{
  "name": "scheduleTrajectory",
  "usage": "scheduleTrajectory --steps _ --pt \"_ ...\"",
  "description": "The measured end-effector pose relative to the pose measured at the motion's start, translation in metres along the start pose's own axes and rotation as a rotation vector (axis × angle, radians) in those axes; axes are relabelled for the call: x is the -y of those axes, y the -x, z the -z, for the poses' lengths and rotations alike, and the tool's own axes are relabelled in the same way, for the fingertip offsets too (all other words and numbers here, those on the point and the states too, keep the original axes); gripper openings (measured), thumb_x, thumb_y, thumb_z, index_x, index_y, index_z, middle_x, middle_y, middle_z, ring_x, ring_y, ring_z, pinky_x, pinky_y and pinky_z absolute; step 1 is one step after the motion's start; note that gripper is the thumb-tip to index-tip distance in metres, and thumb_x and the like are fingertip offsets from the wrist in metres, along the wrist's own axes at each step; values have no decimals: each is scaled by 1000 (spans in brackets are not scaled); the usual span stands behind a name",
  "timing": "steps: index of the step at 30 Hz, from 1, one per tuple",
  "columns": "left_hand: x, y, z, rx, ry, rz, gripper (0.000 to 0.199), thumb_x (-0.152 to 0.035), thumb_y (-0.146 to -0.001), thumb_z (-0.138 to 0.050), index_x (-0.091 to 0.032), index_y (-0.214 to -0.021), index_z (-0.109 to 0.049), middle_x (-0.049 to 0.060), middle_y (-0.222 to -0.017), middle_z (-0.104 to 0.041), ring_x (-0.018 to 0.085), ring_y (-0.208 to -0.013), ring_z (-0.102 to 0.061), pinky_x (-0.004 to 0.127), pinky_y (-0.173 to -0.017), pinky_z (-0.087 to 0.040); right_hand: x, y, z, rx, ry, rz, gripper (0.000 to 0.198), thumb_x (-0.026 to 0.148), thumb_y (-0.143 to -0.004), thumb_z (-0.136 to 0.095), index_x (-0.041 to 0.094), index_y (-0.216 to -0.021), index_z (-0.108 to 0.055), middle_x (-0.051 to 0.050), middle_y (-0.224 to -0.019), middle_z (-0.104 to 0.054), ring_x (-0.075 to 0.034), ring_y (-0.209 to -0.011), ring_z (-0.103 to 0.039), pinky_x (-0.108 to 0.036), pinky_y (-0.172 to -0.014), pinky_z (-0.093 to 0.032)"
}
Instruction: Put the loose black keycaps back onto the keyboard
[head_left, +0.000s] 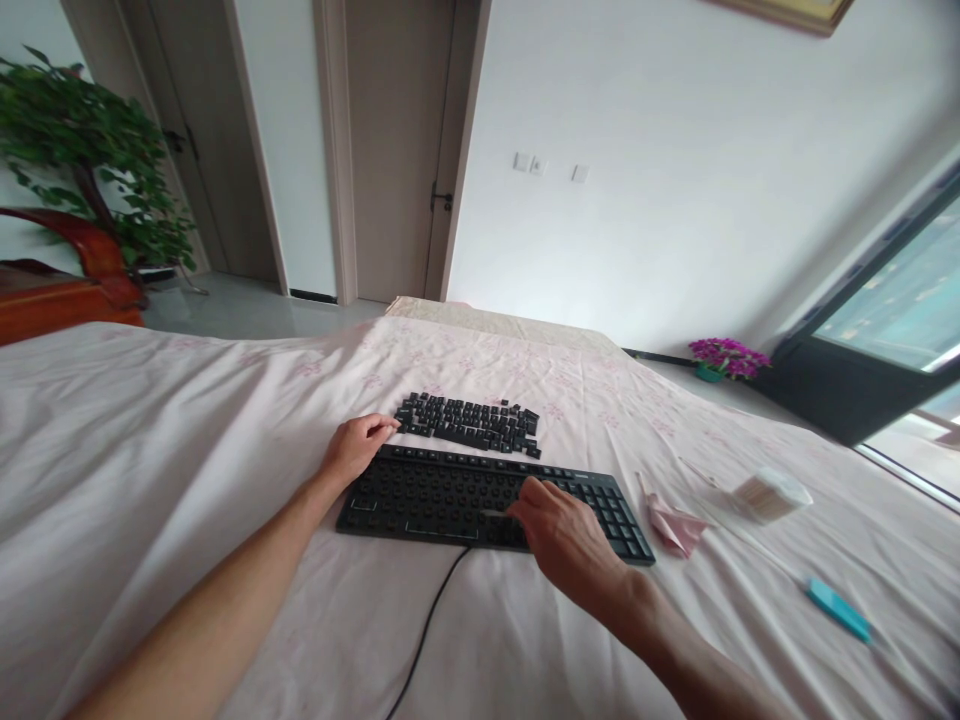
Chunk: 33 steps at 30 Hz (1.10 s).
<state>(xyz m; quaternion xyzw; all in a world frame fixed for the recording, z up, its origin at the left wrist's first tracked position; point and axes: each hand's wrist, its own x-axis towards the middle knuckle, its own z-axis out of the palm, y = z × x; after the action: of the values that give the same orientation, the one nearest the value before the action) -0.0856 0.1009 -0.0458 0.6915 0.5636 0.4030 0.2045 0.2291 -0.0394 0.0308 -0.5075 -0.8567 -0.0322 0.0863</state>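
Observation:
A black keyboard [439, 495] lies on the pale floral sheet, with most of its main key area stripped of keycaps and its number pad still capped. My right hand [559, 525] is over the keyboard, its fingers pinched on a thin pale stick that looks like a cotton swab [493, 514], tip down among the bare key posts. Beyond the keyboard, loose black keycaps [472, 422] are laid out in rows. By their left end is my left hand [360, 445], thumb and fingers pressed together; anything between them is too small to make out.
To the right lie a crumpled pink cloth [675, 525], a clear box of cotton swabs [772, 495] and a turquoise object [838, 608]. A black cable [429, 625] runs from the keyboard towards me. Sheet folds [187, 480] spread around.

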Motion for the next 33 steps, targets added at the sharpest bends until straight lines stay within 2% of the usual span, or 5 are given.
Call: scheduleTrajectory --steps 6,10,12,16,33 --pt "-1 0 0 7 -15 -10 29 -36 -80 -49 -25 -92 -73 -1 -98 -74 19 -94 -66 28 -86 -47 -25 -19 37 -363 -507 -215 19 18 -83 -44 21 -92 -60 -3 -93 -62 -14 -77 -56 -28 -69 -43" --pt "-1 0 0 0 -25 -4 30 -37 -80 -49 -24 -92 -73 0 -98 -75 20 -93 -67 28 -86 -48 -42 -39 29 -432 -982 -298 20 19 -74 -42 19 -92 -52 -1 -77 -60 -14 -67 -53 -24 -55 -42" --pt "0 0 0 0 -22 4 30 -38 -80 -49 -25 -92 -73 -1 -98 -75 19 -93 -67 27 -86 -48 -50 -48 17 -444 -1115 -313 22 19 -71 -41 18 -91 -51 -1 -74 -57 -14 -66 -52 -23 -52 -41" --pt "1 -1 0 9 -13 14 29 -38 -80 -50 -25 -92 -73 -1 -97 -75 19 -93 -67 27 -86 -47 -62 -58 1 -467 -1153 -322 22 19 -68 -40 19 -85 -54 -1 -72 -55 -14 -65 -50 -23 -52 -40" --pt "-2 0 0 9 6 18 28 -37 -80 -51 -24 -92 -73 -1 -99 -74 20 -95 -66 28 -86 -47 -72 -64 -21 -437 -1033 -284 17 19 -67 -39 19 -63 -55 0 -65 -53 -14 -62 -46 -26 -57 -38"
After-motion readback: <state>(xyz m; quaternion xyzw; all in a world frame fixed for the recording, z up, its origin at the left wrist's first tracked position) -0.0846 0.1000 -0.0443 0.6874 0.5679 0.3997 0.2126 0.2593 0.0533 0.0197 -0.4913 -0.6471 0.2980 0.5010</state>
